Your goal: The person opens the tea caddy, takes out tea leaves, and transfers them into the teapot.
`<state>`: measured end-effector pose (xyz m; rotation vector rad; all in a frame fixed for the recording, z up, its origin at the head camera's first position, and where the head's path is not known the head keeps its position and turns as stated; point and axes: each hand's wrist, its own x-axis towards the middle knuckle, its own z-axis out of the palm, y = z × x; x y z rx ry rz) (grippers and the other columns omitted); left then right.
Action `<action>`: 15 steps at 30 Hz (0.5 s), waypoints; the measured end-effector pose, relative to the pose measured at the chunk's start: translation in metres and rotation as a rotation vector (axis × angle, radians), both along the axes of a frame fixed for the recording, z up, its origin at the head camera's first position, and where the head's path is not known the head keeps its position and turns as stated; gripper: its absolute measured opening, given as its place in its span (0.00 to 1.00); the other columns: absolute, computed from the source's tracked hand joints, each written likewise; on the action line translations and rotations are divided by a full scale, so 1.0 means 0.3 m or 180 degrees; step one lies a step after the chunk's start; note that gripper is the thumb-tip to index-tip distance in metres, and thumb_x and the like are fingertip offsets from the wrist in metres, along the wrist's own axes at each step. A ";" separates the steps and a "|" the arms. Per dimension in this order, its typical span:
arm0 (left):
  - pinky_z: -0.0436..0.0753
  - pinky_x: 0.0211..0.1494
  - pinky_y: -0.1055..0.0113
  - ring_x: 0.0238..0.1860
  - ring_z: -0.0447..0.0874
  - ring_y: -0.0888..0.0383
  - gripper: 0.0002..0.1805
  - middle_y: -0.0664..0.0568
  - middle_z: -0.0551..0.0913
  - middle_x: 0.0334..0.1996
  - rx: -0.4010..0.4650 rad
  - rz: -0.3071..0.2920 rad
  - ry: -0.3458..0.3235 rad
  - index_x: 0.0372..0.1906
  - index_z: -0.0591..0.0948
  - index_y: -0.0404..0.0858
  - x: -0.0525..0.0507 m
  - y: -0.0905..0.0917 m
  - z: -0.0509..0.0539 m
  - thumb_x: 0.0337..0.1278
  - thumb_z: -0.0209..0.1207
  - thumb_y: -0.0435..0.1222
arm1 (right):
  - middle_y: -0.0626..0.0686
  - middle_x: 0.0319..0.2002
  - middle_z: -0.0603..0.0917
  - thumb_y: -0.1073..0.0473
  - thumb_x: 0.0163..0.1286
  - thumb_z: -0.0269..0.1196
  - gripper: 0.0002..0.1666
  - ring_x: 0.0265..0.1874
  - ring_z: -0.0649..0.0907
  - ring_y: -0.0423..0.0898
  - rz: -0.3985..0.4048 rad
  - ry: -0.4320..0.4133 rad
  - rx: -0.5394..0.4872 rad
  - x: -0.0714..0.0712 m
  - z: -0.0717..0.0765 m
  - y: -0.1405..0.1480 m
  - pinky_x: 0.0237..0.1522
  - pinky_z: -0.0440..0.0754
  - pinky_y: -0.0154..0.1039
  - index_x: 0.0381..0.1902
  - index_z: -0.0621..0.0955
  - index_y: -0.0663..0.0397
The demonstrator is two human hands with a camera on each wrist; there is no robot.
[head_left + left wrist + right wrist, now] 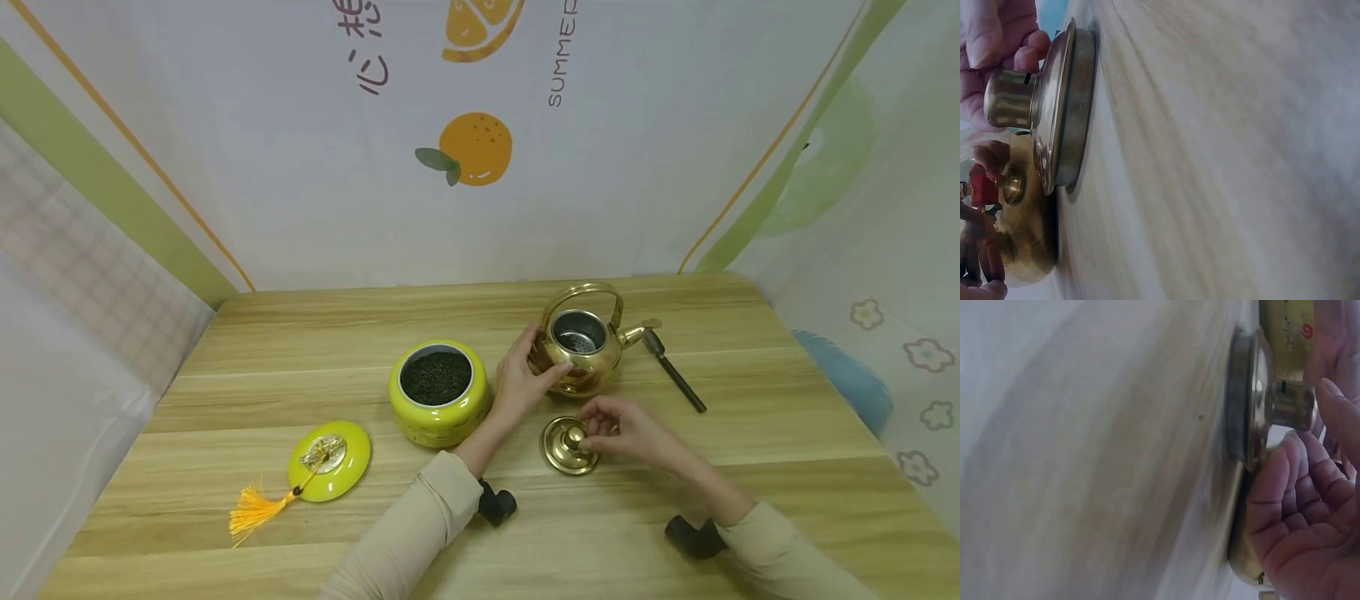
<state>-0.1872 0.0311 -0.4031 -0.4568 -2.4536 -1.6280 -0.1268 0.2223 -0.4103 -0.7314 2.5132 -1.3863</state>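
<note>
The left hand (522, 382) holds the side of a shiny gold teapot (592, 371), its thumb across the front. The pot has no lid on, and a metal strainer (578, 332) with a few dark leaves shows in its mouth. In front of the pot, the gold lid (558, 454) rests knob up on the table. My right hand (626, 433) is at the lid's knob (1294, 406), with fingers loosely bent and thumb apart from them. In the right wrist view the knob lies near the fingertips, without a visible pinch.
A yellow-green jar (442, 425) of dark tea leaves stands left of the left forearm. Its lid (348, 471), with an orange tassel (255, 511), lies farther left. A dark scoop (678, 379) lies beside the teapot's spout (633, 335). A patterned cloth (600, 208) hangs behind the table.
</note>
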 end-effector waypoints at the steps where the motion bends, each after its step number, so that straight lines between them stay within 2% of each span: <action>1: 0.64 0.70 0.58 0.67 0.64 0.49 0.40 0.43 0.69 0.65 -0.0012 0.0002 0.0001 0.66 0.67 0.34 0.000 0.000 0.000 0.48 0.68 0.43 | 0.52 0.29 0.81 0.64 0.54 0.70 0.18 0.27 0.77 0.34 0.0026 0.0003 -0.0001 0.000 -0.003 -0.003 0.29 0.80 0.30 0.41 0.79 0.68; 6: 0.66 0.69 0.58 0.66 0.66 0.51 0.39 0.46 0.71 0.64 -0.0047 -0.0006 0.0026 0.66 0.67 0.37 0.000 0.002 0.000 0.49 0.68 0.45 | 0.51 0.27 0.80 0.64 0.54 0.70 0.17 0.26 0.75 0.34 0.0099 -0.0003 0.0036 0.001 -0.010 -0.015 0.26 0.78 0.29 0.40 0.79 0.67; 15: 0.64 0.71 0.58 0.68 0.63 0.49 0.40 0.42 0.67 0.66 0.0020 -0.0010 -0.0001 0.66 0.66 0.34 0.004 0.001 -0.001 0.48 0.68 0.42 | 0.49 0.26 0.79 0.64 0.55 0.70 0.15 0.25 0.74 0.33 0.0070 0.0034 0.0170 0.002 -0.019 -0.021 0.26 0.77 0.29 0.39 0.80 0.65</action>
